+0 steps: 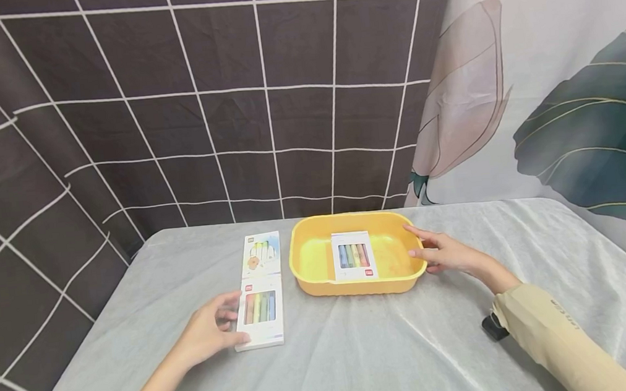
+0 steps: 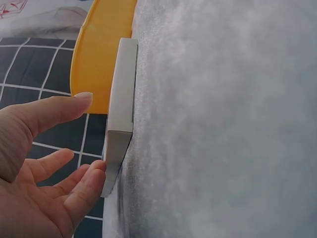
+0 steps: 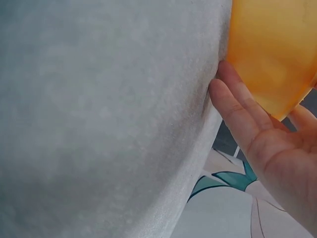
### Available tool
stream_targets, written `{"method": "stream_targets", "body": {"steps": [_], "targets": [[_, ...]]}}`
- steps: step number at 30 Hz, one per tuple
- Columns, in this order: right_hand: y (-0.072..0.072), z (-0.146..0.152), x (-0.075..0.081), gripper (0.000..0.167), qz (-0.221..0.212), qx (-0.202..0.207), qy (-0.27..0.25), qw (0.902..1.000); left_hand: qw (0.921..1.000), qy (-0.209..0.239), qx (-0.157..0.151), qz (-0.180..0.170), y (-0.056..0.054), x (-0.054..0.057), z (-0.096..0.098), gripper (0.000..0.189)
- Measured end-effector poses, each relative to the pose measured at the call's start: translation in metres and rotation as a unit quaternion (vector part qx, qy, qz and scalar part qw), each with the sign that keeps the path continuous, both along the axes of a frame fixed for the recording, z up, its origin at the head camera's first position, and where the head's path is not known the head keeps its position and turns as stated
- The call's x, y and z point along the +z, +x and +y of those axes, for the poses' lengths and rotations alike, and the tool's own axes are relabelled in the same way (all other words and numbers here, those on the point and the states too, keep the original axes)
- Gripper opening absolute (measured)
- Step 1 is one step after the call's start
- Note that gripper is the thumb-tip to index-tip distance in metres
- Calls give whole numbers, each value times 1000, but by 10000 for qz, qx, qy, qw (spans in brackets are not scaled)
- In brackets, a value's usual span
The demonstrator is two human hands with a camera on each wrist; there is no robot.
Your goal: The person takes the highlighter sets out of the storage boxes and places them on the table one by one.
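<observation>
A white box of coloured sticks (image 1: 259, 312), apparently crayons, lies on the cloth with its window up. My left hand (image 1: 207, 330) is at its left edge, thumb at the near corner, fingers loosely bent and apart. In the left wrist view, the left hand (image 2: 54, 163) has fingertips beside the white box (image 2: 121, 89) without closing round it. Beyond it lies another white box (image 1: 261, 254) with a printed picture. My right hand (image 1: 445, 251) holds the right end of a yellow plastic basin (image 1: 327, 288), some fingertips over the rim, others outside. A similar windowed box (image 1: 354, 256) lies inside the basin.
Grey cloth (image 1: 338, 361) covers the table and shows creases. A dark curtain with white grid lines (image 1: 228, 122) hangs behind, and a leaf-print curtain (image 1: 487, 143) hangs at the right. The basin stands close to the table's far edge.
</observation>
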State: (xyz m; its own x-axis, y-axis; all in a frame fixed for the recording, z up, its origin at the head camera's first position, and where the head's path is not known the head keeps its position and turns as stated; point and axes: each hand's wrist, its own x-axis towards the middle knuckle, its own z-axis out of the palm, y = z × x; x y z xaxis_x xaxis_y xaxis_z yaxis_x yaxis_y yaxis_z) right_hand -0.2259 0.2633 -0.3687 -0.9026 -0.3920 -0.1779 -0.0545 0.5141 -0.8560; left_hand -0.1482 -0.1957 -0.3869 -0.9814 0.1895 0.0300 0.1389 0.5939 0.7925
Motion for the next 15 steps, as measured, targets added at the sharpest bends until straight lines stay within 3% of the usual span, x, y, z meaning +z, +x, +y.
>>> {"method": "stream_targets", "body": {"steps": [5, 15], "targets": [[0, -1, 1, 72, 43, -52, 10, 10000, 10000, -28, 46, 79, -2, 1, 1, 74], [0, 0, 5, 68, 784, -73, 570, 9953, 9997, 140, -20, 181, -7, 3, 7, 65]]}}
